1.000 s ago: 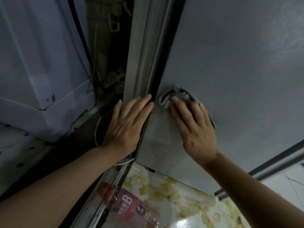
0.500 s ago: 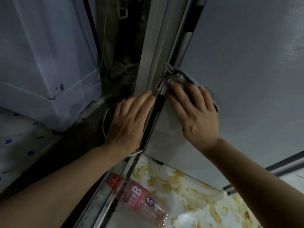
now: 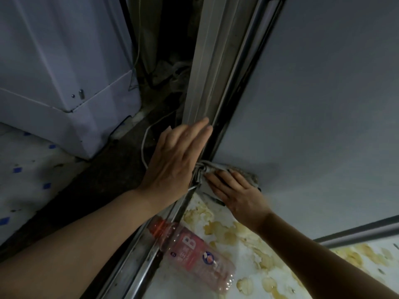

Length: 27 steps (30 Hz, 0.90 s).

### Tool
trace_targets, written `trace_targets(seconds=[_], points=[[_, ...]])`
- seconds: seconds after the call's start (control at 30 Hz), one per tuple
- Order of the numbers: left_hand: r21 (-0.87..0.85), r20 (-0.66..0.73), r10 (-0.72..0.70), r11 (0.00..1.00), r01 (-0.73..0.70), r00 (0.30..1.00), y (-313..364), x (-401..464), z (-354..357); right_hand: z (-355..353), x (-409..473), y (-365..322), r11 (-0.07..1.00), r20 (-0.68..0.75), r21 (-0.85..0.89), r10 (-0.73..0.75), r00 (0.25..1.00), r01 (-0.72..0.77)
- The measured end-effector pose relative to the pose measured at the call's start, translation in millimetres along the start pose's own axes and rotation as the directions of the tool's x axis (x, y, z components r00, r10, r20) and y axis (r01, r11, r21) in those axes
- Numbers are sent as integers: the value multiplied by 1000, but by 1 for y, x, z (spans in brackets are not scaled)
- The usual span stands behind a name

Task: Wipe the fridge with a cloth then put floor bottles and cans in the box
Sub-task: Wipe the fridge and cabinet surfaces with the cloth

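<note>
The grey fridge door (image 3: 313,100) fills the right of the view. My right hand (image 3: 237,195) presses a crumpled grey cloth (image 3: 205,171) flat against the door's lower left corner, just above the floor. My left hand (image 3: 174,160) lies flat with fingers together on the fridge's metal side edge (image 3: 207,61), holding nothing. A pink plastic bottle (image 3: 194,253) with a red cap and a large "B" lies on its side on the floor below both hands.
A white appliance (image 3: 64,72) stands at the left. A dark gap with cables (image 3: 146,143) runs between it and the fridge. A metal floor rail (image 3: 138,262) passes under my left arm. The white floor (image 3: 269,266) has yellow stains.
My right hand has slid the cloth down the door from the upper edge to the bottom corner. My left hand stayed on the side edge. The view shifted downward, showing more of the bottle.
</note>
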State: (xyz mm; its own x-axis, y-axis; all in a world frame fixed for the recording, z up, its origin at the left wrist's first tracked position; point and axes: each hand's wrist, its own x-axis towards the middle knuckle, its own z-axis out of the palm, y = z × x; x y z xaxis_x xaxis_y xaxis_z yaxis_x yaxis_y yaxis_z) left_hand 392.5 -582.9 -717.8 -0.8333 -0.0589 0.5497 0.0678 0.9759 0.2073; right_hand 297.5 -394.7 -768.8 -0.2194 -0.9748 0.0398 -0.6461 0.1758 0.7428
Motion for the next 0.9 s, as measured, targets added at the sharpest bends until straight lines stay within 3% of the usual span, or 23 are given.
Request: trace_targets(seconds=[0.1,0.27,0.47,0.53,0.63,0.73,0.8,0.9], points=[[12,11,36,999,-36,999,4,-2,2,-5,-4,1,997,50,74,-21,999,18],[7,-75,93,996,-93,993,18,6,7,-25,-29,46,989,-156,78,135,978,-124],[64,-135,147,988,-140,980,34,16,28,-32,-60,81,899,-395,228,435,809,-373],[83,-128,160,985,-151,979,35,17,39,-19,-65,68,909,-343,246,407,846,-337],[108,-124,157,984,-144,980,34,17,49,1,-78,40,977,-146,161,166,975,-142],[129,-126,161,981,-145,979,35,16,48,5,-89,28,988,6,152,16,1000,-17],[138,-116,152,981,-136,982,37,15,45,-1,-92,34,988,-37,152,20,999,-15],[185,-100,142,975,-122,985,46,14,41,-18,-100,59,971,-248,168,209,946,-170]])
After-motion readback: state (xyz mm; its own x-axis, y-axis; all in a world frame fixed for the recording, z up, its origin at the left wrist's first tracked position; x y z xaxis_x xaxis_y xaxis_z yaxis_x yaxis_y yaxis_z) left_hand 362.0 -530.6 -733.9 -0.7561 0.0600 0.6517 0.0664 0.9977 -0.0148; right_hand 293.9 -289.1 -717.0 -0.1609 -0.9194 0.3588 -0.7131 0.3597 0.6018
